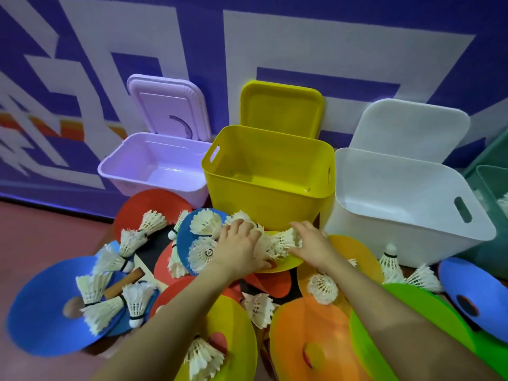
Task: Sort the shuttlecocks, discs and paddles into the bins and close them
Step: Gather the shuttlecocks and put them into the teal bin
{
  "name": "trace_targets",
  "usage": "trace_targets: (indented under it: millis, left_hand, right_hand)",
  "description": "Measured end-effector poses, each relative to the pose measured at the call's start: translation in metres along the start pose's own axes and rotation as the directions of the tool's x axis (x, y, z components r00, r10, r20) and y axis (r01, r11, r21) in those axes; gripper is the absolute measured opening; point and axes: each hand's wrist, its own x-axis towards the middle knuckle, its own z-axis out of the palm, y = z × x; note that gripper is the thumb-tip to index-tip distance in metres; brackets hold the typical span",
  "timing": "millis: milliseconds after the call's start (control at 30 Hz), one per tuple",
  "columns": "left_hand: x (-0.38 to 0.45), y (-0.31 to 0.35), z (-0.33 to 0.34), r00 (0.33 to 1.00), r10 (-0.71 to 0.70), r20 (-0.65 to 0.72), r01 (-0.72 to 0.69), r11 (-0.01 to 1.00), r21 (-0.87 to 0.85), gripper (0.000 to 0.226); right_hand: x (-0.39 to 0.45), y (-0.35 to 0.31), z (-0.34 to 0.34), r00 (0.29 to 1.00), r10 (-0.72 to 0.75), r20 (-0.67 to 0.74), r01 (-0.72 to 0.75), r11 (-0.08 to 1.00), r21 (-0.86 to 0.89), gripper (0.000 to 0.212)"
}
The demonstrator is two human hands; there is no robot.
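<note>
Shuttlecocks (277,243) grasped between left hand (236,248) and right hand (316,243) below yellow bin (269,199)

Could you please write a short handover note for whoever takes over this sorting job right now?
Left hand and right hand: both gathering a cluster of shuttlecocks in front of the yellow bin; fingers curl round them.
Bins: purple bin, yellow bin and white bin stand open along the wall, lids up, nothing visible inside.
Done: nothing sorted yet.
Left: all shuttlecocks, the discs such as the blue disc, and the paddle with the wooden handle lie mixed on the floor; then close the lids.
</note>
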Motion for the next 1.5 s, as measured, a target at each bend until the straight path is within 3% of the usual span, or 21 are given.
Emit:
trace_targets:
  millis: [200, 400, 600, 767, 833, 967, 1167, 1500]
  left_hand:
    - [-0.006, -0.011, 0.001, 0.995, -0.002, 0.104, -0.005, 0.997, 0.073, 0.074]
    - [-0.018, -0.014, 0.001, 1.0, -0.017, -0.003, 0.018, 0.993, 0.116, 0.048]
    - [-0.028, -0.014, 0.001, 0.952, 0.045, -0.304, -0.034, 0.999, 0.042, 0.023]
    - [-0.03, 0.005, -0.013, 0.879, 0.051, -0.473, -0.155, 0.97, -0.185, 0.027]
    - [-0.026, 0.017, -0.023, 0.84, 0.086, -0.535, -0.223, 0.955, -0.196, 0.032]
    - [-0.008, 0.057, -0.042, 0.75, 0.14, -0.646, -0.334, 0.924, -0.188, 0.031]
    - [0.039, 0.157, -0.073, 0.675, 0.22, -0.705, -0.424, 0.897, -0.127, 0.032]
    - [0.136, 0.362, -0.098, 0.672, 0.308, -0.673, -0.558, 0.809, -0.187, 0.035]
  right_hand:
    - [-0.016, 0.005, 0.006, 0.983, -0.046, -0.179, 0.077, 0.982, 0.169, 0.06]
    - [-0.036, 0.001, 0.01, 0.935, -0.053, -0.351, 0.113, 0.982, 0.154, 0.057]
    - [-0.06, -0.004, 0.006, 0.888, -0.03, -0.459, 0.134, 0.972, 0.196, 0.054]
    - [-0.083, -0.001, -0.011, 0.817, 0.014, -0.577, 0.141, 0.965, 0.223, 0.051]
    - [-0.093, 0.005, -0.022, 0.791, 0.038, -0.61, 0.132, 0.964, 0.231, 0.051]
    - [-0.112, 0.029, -0.051, 0.731, 0.055, -0.68, 0.137, 0.965, 0.225, 0.051]
    - [-0.143, 0.104, -0.108, 0.631, 0.117, -0.767, 0.116, 0.963, 0.243, 0.052]
    - [-0.182, 0.283, -0.212, 0.519, 0.238, -0.821, -0.026, 0.964, 0.264, 0.052]
